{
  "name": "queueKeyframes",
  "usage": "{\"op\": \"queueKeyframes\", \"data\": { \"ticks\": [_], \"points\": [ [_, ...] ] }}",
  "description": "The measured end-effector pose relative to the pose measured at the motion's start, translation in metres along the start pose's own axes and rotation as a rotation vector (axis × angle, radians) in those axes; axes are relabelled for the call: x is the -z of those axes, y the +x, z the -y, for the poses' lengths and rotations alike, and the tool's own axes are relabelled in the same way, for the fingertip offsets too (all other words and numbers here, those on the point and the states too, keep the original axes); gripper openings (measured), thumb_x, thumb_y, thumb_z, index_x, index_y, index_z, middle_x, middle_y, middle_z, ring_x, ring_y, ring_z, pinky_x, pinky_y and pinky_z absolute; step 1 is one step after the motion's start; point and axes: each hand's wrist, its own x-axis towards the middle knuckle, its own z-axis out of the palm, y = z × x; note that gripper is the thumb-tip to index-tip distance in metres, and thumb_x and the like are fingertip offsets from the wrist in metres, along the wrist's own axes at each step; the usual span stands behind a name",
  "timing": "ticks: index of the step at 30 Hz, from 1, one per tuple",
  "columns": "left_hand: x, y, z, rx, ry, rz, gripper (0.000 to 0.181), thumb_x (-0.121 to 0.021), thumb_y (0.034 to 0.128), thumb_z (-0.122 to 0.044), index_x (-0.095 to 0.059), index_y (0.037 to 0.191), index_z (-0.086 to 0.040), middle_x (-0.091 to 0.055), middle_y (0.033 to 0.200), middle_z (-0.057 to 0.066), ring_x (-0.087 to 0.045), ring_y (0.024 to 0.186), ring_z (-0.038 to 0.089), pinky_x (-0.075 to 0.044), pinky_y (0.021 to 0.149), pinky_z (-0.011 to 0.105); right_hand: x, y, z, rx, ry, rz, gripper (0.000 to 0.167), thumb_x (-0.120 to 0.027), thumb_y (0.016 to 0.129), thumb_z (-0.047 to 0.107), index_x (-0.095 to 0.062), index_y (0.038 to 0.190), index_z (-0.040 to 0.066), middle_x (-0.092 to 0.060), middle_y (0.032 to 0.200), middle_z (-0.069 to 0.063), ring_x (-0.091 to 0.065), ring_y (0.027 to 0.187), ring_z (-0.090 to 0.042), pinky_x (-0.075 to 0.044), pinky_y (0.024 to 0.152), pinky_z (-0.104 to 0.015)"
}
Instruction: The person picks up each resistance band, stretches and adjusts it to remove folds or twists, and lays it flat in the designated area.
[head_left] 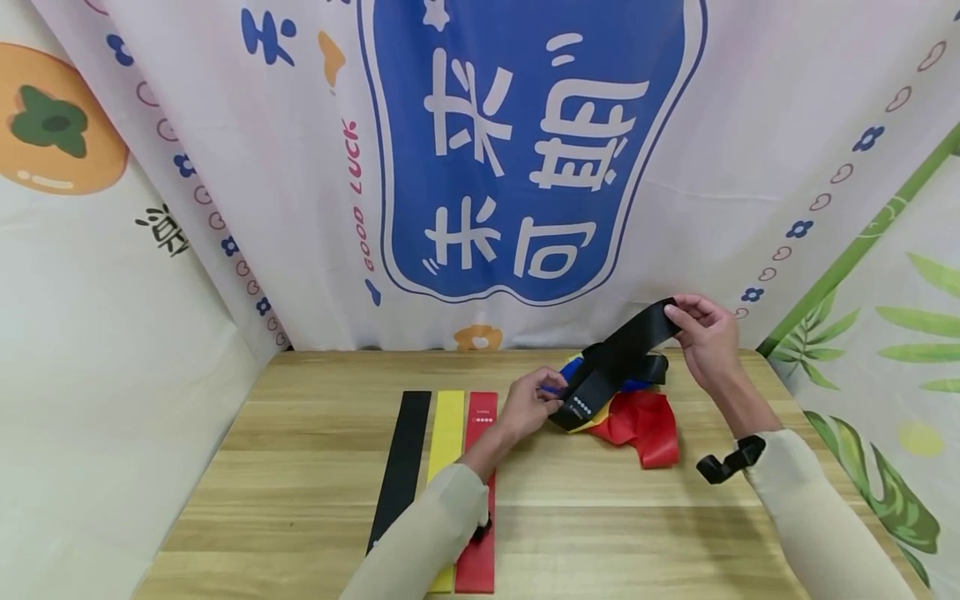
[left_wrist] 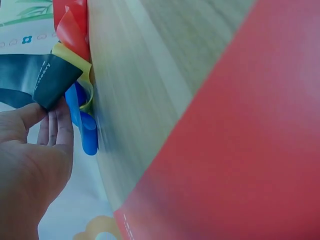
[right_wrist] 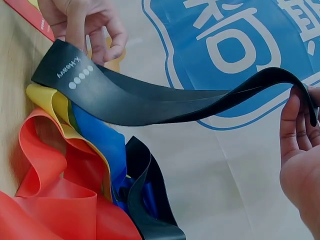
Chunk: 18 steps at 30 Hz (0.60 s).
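Note:
A black resistance band [head_left: 626,350] marked "X-Heavy" is stretched between both hands above a loose heap of bands. My left hand [head_left: 531,402] pinches its lower, printed end between thumb and fingers. Higher up and to the right, my right hand [head_left: 705,337] grips the opposite end; in the right wrist view the band twists and sags between the hands. Beneath it lie a crumpled red band [right_wrist: 45,165], a yellow band [right_wrist: 50,102], a blue band [right_wrist: 102,140] and another black band [right_wrist: 145,190], all tangled together.
Left of the heap, a black band [head_left: 405,458], a yellow band [head_left: 447,442] and a red band [head_left: 478,467] lie flat side by side on the wooden table [head_left: 300,492]. My left forearm passes over the red one. A printed curtain [head_left: 315,250] hangs behind the table.

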Motion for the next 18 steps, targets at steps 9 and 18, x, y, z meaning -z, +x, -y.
{"op": "queueKeyframes", "data": {
  "ticks": [9, 18],
  "points": [
    [0.014, -0.007, -0.008, 0.075, 0.111, 0.145, 0.043, -0.064, 0.0981, 0.01, -0.082, 0.117, -0.024, -0.069, 0.128, 0.002, -0.063, 0.107, 0.02, -0.059, 0.092, 0.032, 0.007, 0.002, -0.001, -0.023, -0.008, -0.027, 0.014, -0.066, 0.098, -0.011, -0.075, 0.101, 0.0, -0.074, 0.089, -0.006, -0.071, 0.081, -0.015, -0.064, 0.074, -0.026],
    [0.026, -0.018, -0.019, 0.056, 0.214, 0.272, 0.04, -0.065, 0.0984, 0.009, -0.084, 0.113, -0.023, -0.072, 0.122, -0.002, -0.062, 0.11, 0.016, -0.059, 0.091, 0.028, 0.013, 0.003, -0.007, -0.067, -0.11, -0.056, 0.013, -0.072, 0.096, -0.006, -0.078, 0.104, 0.003, -0.076, 0.089, -0.003, -0.07, 0.073, -0.013, -0.06, 0.061, -0.021]
  ]
}}
